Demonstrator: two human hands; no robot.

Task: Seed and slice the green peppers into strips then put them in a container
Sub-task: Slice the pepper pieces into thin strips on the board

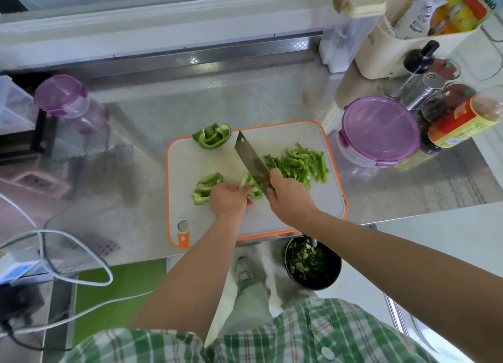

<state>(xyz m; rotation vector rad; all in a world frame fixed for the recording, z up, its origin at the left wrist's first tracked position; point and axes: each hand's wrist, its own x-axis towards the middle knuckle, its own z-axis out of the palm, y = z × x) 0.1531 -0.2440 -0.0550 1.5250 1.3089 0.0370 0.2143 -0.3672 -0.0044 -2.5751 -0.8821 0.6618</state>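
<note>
Pepper piece (pixel 251 185) sits near the middle of the board (pixel 299 207), pinned under my left hand (pixel 228 199), fingers curled over its top. My right hand (pixel 288 196) is wrapped round the cleaver (pixel 250 158) handle, blade edge down on the piece, just beside my left fingertips.

Risks:
- Fingertips touching-close to the blade. Any slip of the knuckle guard means a cut.
- The piece is curved and glossy, so it may rock or skate under pressure and give uneven strips.
- The strips (pixel 302 164) are piled towards the board's right edge and could get shoved off onto the counter.
- The board's near edge is at the counter lip, over the bin (pixel 313 264) on the floor. A hard chop could shift it.

Around:
- Two more pieces (pixel 206 187) lie left of my hand, and one is at the far corner (pixel 213 136), half off the board.
- The container (pixel 381 131) is right of the board with its purple lid on, so it needs opening before loading.
- Bottles (pixel 457 123) crowd behind it. Cables (pixel 68 243) are at the left, well apart.
</note>
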